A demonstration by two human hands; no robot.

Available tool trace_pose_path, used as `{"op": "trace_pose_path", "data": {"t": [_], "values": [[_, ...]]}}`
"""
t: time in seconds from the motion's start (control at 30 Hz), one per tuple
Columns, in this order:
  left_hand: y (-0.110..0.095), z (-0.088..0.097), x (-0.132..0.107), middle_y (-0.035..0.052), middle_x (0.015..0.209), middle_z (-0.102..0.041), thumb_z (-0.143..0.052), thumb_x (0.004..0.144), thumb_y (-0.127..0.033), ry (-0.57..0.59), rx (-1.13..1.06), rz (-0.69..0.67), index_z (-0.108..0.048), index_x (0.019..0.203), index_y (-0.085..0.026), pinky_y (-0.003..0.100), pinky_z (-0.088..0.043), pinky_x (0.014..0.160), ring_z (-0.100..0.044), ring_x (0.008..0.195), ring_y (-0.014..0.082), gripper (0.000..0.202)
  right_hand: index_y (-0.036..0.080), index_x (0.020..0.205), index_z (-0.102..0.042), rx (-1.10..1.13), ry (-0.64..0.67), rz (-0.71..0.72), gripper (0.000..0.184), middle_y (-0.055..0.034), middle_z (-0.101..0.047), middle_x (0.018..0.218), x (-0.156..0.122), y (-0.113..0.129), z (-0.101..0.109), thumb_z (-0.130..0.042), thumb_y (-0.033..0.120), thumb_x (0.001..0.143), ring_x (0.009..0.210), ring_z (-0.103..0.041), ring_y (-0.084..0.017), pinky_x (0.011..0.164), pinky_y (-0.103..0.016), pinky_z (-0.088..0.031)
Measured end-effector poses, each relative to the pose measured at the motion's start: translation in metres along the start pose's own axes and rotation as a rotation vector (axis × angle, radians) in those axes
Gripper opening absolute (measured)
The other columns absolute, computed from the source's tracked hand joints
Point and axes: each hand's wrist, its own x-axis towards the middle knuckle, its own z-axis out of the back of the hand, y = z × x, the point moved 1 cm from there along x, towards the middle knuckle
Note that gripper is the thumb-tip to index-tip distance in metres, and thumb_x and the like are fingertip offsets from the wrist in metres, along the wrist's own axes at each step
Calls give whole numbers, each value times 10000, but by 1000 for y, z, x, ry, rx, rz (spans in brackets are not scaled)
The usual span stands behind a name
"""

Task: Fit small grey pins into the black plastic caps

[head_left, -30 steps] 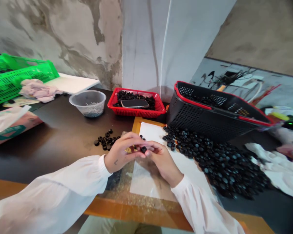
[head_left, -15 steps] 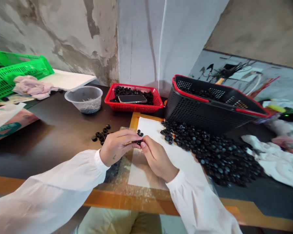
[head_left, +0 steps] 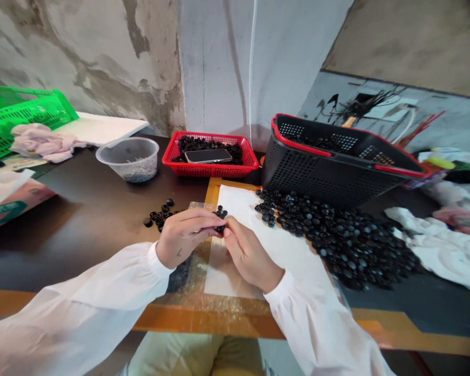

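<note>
Over the white sheet point(head_left: 276, 256) my left hand point(head_left: 184, 231) and my right hand point(head_left: 248, 251) meet, fingertips pinched together. Between them is a small round black cap point(head_left: 220, 228), partly covered by the fingers. A few more small black caps point(head_left: 221, 211) show just beyond the fingertips; whether they are held or lie on the sheet I cannot tell. Left of my left hand, a loose group of black caps point(head_left: 164, 209) rests on the dark table. A large heap of black caps point(head_left: 348, 245) spreads to the right of my right hand.
A red basket point(head_left: 211, 170) at the back holds black pieces with a phone point(head_left: 209, 155) on top. Beside it stand a clear plastic bowl point(head_left: 130, 163) with thin scraps and a black basket point(head_left: 309, 169). A tissue pack point(head_left: 19, 201), green crate point(head_left: 23, 117) and white cloth point(head_left: 442, 248) lie around.
The view has shifted slightly, so the scene sits a little further left. Both hands keep their pinch, with the fingers moved only slightly around the black cap.
</note>
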Motion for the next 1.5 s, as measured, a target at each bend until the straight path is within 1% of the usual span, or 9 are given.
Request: {"op": "trace_pose_path", "data": {"t": [0.1, 0.2, 0.3, 0.43, 0.7, 0.97, 1.17, 1.33, 1.5], "values": [[5, 0, -1, 56, 953, -738, -707, 909, -203, 57, 7, 4, -753, 1033, -210, 248, -606, 752, -709, 829, 145, 132, 227, 860, -455, -84, 11, 17, 198, -12, -555, 822, 1, 0, 2, -351, 241, 1028, 743, -535, -171, 685, -297, -400], [7, -1, -4, 63, 994, -673, -724, 896, -370, 98, -31, 137, -669, 1090, -192, 261, -577, 701, -653, 821, 151, 269, 222, 887, -466, -160, 11, 53, 192, -9, -558, 823, 2, 1, 3, -350, 250, 1038, 732, -540, -168, 675, -290, -401], [5, -3, -7, 40, 893, -589, -506, 981, -566, 208, -67, 312, -566, 997, -176, 285, -506, 649, -561, 746, 155, 395, 219, 898, -470, -305, -16, 122, 165, -15, -551, 827, 2, 1, 4, -363, 215, 1023, 738, -539, -178, 675, -296, -416], [-3, -7, -10, 10, 799, -537, -292, 1057, -517, 383, -66, 395, -484, 889, -197, 297, -425, 652, -505, 704, 162, 410, 210, 924, -486, -571, -27, 222, 144, -53, -582, 865, 0, 3, 1, -370, 163, 996, 790, -550, -216, 689, -328, -445], [-8, -13, -15, 5, 802, -490, -279, 1071, -456, 302, 23, 219, -426, 891, -213, 289, -389, 640, -461, 683, 161, 336, 197, 964, -489, -721, -69, 242, 133, -79, -600, 848, -4, 9, -6, -363, 156, 952, 741, -534, -242, 611, -342, -440], [0, -14, -18, 33, 871, -488, -292, 1069, -456, 223, -77, 60, -473, 1038, -194, 309, -416, 675, -475, 745, 168, 320, 204, 961, -485, -555, -80, 285, 121, -73, -582, 874, -5, 10, -2, -368, 218, 986, 789, -538, -233, 674, -342, -461], [-1, -11, -14, 37, 926, -541, -425, 1058, -277, 55, -135, 17, -494, 1145, -224, 307, -468, 704, -539, 805, 160, 123, 203, 1070, -520, -7, -13, 187, 213, -60, -588, 984, -1, 5, 6, -487, 404, 1007, 863, -580, -192, 789, -335, -505], [-1, -3, -8, 37, 921, -520, -540, 1016, -279, 125, 57, -10, -630, 1164, -249, 292, -501, 719, -538, 836, 162, 175, 241, 1141, -611, 542, 47, -6, 311, -50, -648, 1132, 5, -3, 2, -644, 468, 931, 1046, -630, -204, 914, -339, -519], [3, -1, -9, 26, 928, -490, -661, 944, -385, 12, -46, 68, -475, 1430, -263, 268, -503, 677, -498, 811, 160, 534, 234, 958, -666, 560, 1, -60, 159, -28, -694, 989, 5, -8, 4, -722, 356, 872, 935, -654, -202, 869, -339, -517]]}}
